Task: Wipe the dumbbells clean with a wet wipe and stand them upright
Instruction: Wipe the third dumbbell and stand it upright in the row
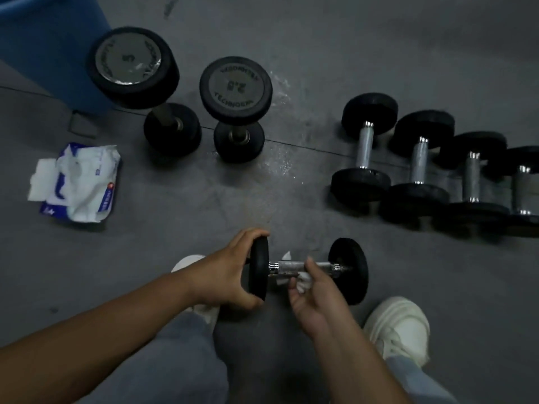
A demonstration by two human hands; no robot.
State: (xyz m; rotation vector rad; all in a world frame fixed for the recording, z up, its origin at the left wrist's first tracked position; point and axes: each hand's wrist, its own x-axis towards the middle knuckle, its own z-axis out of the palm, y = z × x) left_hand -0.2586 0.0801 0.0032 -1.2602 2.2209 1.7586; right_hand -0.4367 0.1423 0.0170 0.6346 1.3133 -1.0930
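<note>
Held level just above the grey floor [175, 217]: a small dumbbell [288, 265] of round black plates and knurled chrome bar, left hand [230, 272] clamped round its left plate, right hand [315, 290] loosely curled, pressing a crumpled white wet wipe [303, 277] to the bar. Probably dense, rigid and slick where damp, so best gripped at the knurled bar. Up-left of it, a torn-open blue-and-white wipe pack [84, 182] spilling sheets; beyond it, two upright black dumbbells [236, 87]; to its right, four lying black dumbbells [364, 147].

A small dumbbell [306, 268], black-ended with a silver knurled handle, is being held level just above the floor's near edge. A white wet wipe [304, 277] is being pressed under its handle. A dumbbell marked 5 [131, 65] and a dumbbell marked 2.5 [236, 88] are being kept upright on end, far left. A row of four lying dumbbells [419, 160] is being left side by side toward the right edge.
</note>
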